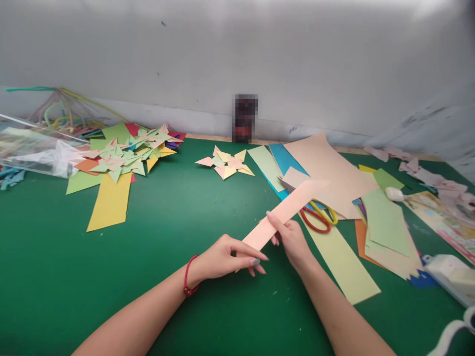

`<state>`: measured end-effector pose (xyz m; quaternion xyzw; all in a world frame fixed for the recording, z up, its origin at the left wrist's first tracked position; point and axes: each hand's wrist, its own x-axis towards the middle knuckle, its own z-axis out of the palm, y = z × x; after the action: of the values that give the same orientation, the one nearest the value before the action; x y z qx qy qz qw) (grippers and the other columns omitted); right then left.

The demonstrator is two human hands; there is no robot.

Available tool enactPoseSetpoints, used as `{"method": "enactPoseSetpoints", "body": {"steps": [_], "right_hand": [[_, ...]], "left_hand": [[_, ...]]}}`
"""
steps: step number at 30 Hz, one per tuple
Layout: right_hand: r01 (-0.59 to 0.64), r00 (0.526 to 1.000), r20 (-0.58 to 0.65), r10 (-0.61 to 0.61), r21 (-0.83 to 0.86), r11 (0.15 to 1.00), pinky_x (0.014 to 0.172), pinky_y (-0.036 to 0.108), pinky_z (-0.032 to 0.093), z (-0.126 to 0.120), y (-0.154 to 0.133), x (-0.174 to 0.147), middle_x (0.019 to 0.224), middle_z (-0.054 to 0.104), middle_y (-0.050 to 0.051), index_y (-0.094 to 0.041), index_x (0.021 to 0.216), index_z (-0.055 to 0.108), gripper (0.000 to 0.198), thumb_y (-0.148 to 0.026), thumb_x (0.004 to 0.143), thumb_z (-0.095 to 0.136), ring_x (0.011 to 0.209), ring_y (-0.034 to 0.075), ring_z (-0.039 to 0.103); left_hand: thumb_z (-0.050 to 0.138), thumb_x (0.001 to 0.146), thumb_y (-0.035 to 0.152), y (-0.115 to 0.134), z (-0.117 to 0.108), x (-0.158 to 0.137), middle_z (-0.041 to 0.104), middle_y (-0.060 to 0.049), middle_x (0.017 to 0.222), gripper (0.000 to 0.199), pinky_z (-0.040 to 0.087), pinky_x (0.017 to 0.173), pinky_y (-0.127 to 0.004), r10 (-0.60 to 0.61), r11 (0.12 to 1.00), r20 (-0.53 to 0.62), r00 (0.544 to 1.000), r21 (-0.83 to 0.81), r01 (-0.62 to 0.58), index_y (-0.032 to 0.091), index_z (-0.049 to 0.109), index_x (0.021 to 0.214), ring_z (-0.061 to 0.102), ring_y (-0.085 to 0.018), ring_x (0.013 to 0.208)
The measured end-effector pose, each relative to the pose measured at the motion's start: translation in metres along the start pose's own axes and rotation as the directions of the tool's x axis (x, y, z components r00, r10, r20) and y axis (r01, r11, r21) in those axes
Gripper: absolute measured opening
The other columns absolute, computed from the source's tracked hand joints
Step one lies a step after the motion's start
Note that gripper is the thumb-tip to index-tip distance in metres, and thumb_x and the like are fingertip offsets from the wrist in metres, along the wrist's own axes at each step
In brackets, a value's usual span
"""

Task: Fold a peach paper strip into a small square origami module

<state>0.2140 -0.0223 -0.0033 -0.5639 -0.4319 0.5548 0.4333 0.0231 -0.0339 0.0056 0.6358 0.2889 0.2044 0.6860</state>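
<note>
A long strip of pale pink paper (280,216) slants across the space between my hands, above the green tabletop. My right hand (293,242) grips its middle, thumb on top and fingers underneath. At the strip's near end, my left hand (230,257), with a red cord bracelet at the wrist, has its fingers closed over the paper. The strip's far end reaches over a pair of scissors (322,217) with red and yellow handles, whose blades are partly hidden. Beyond my hands lies a folded paper star (227,161) in pink, yellow and green.
Folded paper stars (126,153) and coloured sheets pile up at the back left, near a clear plastic bag (40,153). Large pink sheets (330,173), a pale green strip (345,262) and green sheets (388,222) spread over the right. A white tape dispenser (451,274) stands far right.
</note>
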Motion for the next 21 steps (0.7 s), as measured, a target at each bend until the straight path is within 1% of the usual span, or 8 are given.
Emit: {"method": "enactPoseSetpoints", "body": {"steps": [5,9,12,14,15,17,19,21], "right_hand": [[0.047,0.989,-0.139,-0.043,0.023,0.999,0.040,0.022,0.027,-0.003,0.003,0.002,0.033,0.041,-0.003,-0.017,0.039,0.044,0.047,-0.042,0.075,0.060,0.035,0.007,0.037],[0.043,0.979,-0.203,-0.023,0.095,0.995,0.038,0.022,0.025,-0.004,0.003,0.003,0.036,0.042,-0.004,-0.017,0.044,0.045,0.042,-0.043,0.072,0.062,0.035,0.007,0.037],[0.069,0.957,-0.290,0.000,0.228,0.971,0.036,0.021,0.024,-0.009,0.000,0.007,0.041,0.041,-0.005,-0.017,0.051,0.046,0.036,-0.041,0.071,0.064,0.037,0.007,0.034],[0.075,0.949,-0.315,0.028,0.309,0.948,0.035,0.020,0.023,-0.012,-0.002,0.008,0.045,0.040,-0.006,-0.017,0.054,0.046,0.033,-0.039,0.070,0.066,0.037,0.006,0.033],[0.065,0.951,-0.306,0.042,0.332,0.941,0.035,0.020,0.023,-0.012,-0.004,0.008,0.046,0.040,-0.006,-0.017,0.055,0.046,0.032,-0.038,0.070,0.066,0.038,0.006,0.033],[0.020,0.970,-0.235,0.060,0.322,0.946,0.035,0.020,0.022,-0.010,-0.005,0.005,0.046,0.041,-0.006,-0.017,0.056,0.048,0.032,-0.039,0.070,0.065,0.038,0.006,0.033],[-0.027,0.992,-0.115,0.055,0.228,0.973,0.036,0.021,0.020,-0.004,-0.004,0.000,0.043,0.040,-0.006,-0.017,0.053,0.049,0.034,-0.041,0.071,0.064,0.037,0.006,0.032],[-0.033,0.999,0.008,0.032,0.097,0.995,0.037,0.022,0.019,0.005,-0.002,-0.007,0.037,0.037,-0.006,-0.016,0.047,0.048,0.040,-0.043,0.072,0.062,0.035,0.006,0.031]], "left_hand": [[0.057,0.078,0.034,0.002,-0.002,-0.001,0.070,-0.011,0.086,0.032,0.049,0.069,-0.025,0.009,1.000,0.040,0.999,-0.021,-0.008,0.012,0.067,0.099,0.065,-0.016,0.071],[0.056,0.078,0.035,0.008,-0.005,-0.003,0.070,-0.009,0.083,0.030,0.048,0.071,-0.021,0.003,1.000,0.149,0.989,0.003,-0.004,0.012,0.070,0.090,0.064,-0.015,0.074],[0.057,0.077,0.037,0.010,-0.005,-0.005,0.071,-0.007,0.082,0.028,0.047,0.073,-0.020,-0.054,0.999,0.266,0.962,0.014,0.052,0.014,0.072,0.082,0.064,-0.014,0.076],[0.057,0.077,0.038,0.006,-0.004,-0.003,0.070,-0.007,0.083,0.029,0.047,0.075,-0.021,-0.093,0.995,0.293,0.952,-0.005,0.098,0.014,0.071,0.083,0.063,-0.015,0.077],[0.056,0.078,0.039,0.003,-0.003,-0.002,0.070,-0.008,0.084,0.031,0.047,0.075,-0.023,-0.110,0.992,0.271,0.956,-0.032,0.124,0.013,0.070,0.085,0.063,-0.015,0.077],[0.050,0.081,0.044,-0.003,-0.002,0.002,0.069,-0.010,0.086,0.039,0.049,0.070,-0.026,-0.150,0.976,0.150,0.977,-0.132,0.171,0.012,0.066,0.094,0.063,-0.015,0.074],[0.042,0.084,0.049,-0.007,-0.002,0.006,0.068,-0.010,0.083,0.047,0.050,0.064,-0.027,-0.199,0.949,-0.017,0.980,-0.253,0.189,0.011,0.060,0.104,0.063,-0.014,0.067],[0.036,0.085,0.052,-0.007,-0.002,0.008,0.067,-0.011,0.078,0.053,0.050,0.062,-0.027,-0.227,0.926,-0.103,0.969,-0.330,0.182,0.009,0.058,0.105,0.063,-0.015,0.065]]}}
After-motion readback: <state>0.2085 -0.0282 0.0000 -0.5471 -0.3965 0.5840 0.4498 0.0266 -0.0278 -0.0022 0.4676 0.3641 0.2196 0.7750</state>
